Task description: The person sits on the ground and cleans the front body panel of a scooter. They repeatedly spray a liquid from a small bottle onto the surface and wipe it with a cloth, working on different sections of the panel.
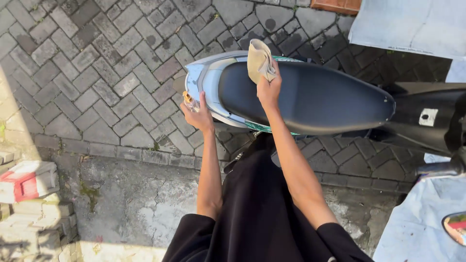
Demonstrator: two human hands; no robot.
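Beneath you stretches a paving (97,73) of grey interlocking blocks, edged nearer you by a strip of worn concrete. On it stands a scooter (310,97), lying across the view, with its tail pointing to the left. Its long black seat (320,97) takes up most of the body, and the pale silver tail panel (206,80) wraps round the rear end of the seat. A light grey cover (412,24) lies at the upper right, and a painted red and white block (26,180) sits at the lower left.

Your right hand (269,87) rests on the rear part of the seat, fingers closed on a folded beige cloth (259,60) that stands up from the seat surface. Your left hand (198,114) is just beside the tail panel, wrapped round a small clear bottle (190,101) with an amber top, held against the panel's edge. Both arms reach out from black sleeves.
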